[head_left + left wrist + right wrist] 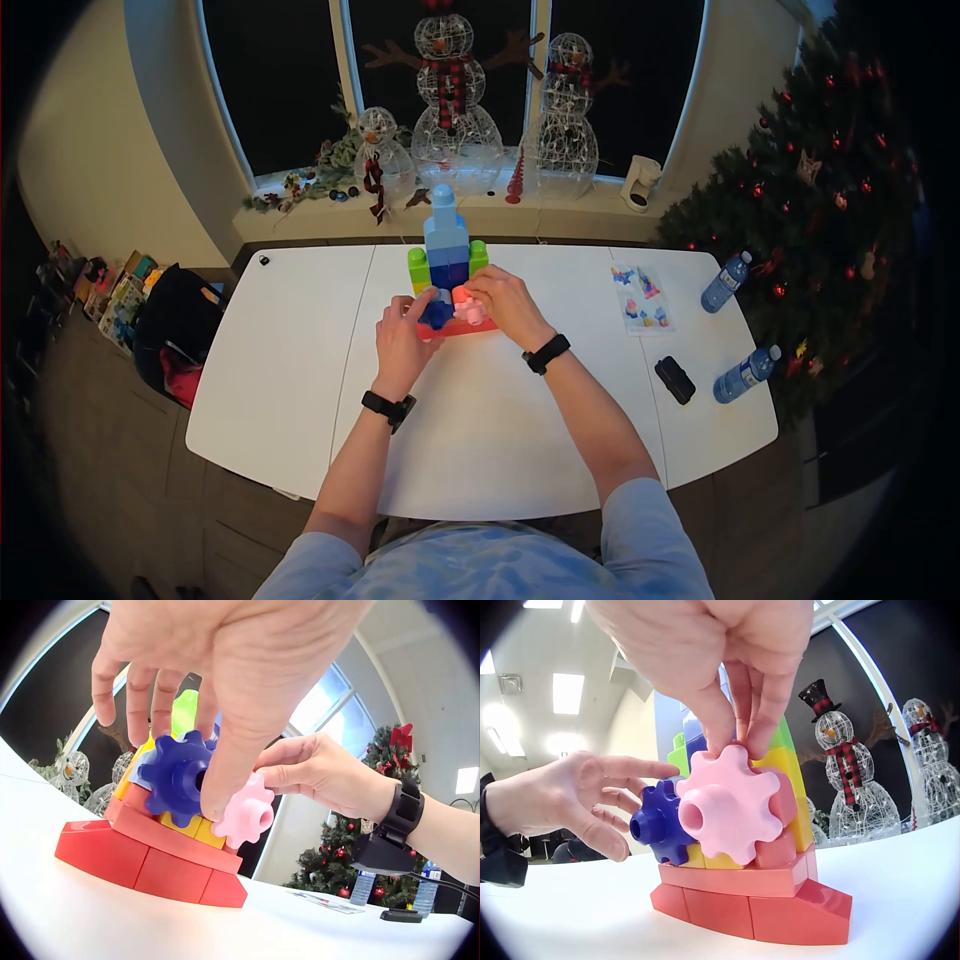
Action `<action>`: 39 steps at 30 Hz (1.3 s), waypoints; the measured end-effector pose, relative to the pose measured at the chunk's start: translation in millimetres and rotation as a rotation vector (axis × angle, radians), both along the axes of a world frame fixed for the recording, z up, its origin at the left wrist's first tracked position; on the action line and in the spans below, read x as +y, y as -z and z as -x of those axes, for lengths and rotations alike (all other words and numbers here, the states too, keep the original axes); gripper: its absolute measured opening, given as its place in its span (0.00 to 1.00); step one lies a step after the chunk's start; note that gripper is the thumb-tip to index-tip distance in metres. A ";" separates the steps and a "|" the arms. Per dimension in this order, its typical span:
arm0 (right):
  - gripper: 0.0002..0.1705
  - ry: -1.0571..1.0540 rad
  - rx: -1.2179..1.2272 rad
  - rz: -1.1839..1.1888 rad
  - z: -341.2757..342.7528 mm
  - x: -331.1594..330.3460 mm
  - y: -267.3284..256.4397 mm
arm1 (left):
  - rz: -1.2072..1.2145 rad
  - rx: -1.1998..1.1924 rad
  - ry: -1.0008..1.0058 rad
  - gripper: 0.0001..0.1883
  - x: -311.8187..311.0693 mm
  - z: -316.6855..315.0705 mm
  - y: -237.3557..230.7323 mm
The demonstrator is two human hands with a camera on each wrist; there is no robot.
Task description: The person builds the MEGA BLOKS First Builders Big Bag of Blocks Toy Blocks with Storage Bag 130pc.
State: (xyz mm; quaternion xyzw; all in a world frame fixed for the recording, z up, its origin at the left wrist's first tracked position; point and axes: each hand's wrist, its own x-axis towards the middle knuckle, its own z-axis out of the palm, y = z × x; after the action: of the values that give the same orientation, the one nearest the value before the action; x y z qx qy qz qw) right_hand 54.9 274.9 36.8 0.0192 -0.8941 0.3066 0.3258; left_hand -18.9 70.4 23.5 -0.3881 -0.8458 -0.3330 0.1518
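Observation:
A toy block build stands on the table, with red blocks at its base and a tall light blue block at its top. On its front sit a dark blue gear and a pink gear, side by side. My right hand pinches the pink gear's top edge from above, thumb and fingertips close together. Around the dark blue gear, my left hand has its fingers extended and spread, the index fingertip right by the gear's top and the thumb apart from it. Yellow blocks show under the gears.
To the right on the white table lie a picture sheet and a black case. Two water bottles stand near the right edge. Wire snowmen line the window sill, with a decorated tree at right.

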 end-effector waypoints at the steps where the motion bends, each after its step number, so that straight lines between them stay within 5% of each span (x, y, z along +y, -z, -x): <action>1: 0.05 0.000 -0.003 -0.001 -1.0 -2.7 -3.6 | -0.005 0.005 0.002 0.44 -0.2 -0.2 0.4; 3: 0.04 0.091 -0.043 -0.232 -2.6 -7.9 -11.2 | -0.009 0.009 0.006 0.44 -0.1 -0.4 0.6; 16: 0.13 0.243 -0.254 -0.330 -5.1 -4.5 -24.3 | 0.036 -0.011 -0.005 0.46 -0.1 0.0 -4.4; 20: 0.23 0.219 -0.332 -0.151 -32.7 17.6 -19.0 | -0.141 -0.205 0.172 0.51 -16.3 12.8 1.5; 23: 0.30 0.351 -0.289 0.039 -69.0 48.6 6.5 | -0.149 -0.322 0.043 0.55 -49.0 21.3 15.2; 27: 0.26 0.530 -0.382 0.127 -136.5 77.8 44.3 | 0.180 -0.360 -0.120 0.56 -103.4 51.1 59.0; 30: 0.24 0.601 -0.398 0.089 -177.6 82.3 72.3 | 0.469 -0.423 -0.037 0.57 -130.3 54.2 79.6; 39: 0.28 0.757 -0.375 -0.025 -264.1 89.3 74.6 | 0.544 -0.467 -0.055 0.60 -134.1 30.2 64.8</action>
State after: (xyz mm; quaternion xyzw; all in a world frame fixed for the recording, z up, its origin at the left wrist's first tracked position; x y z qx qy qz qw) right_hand 319.1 364.2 -37.9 -0.3627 -0.8855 0.1527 0.2468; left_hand -49.0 -63.6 -41.4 -0.3046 -0.9256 -0.1713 -0.1456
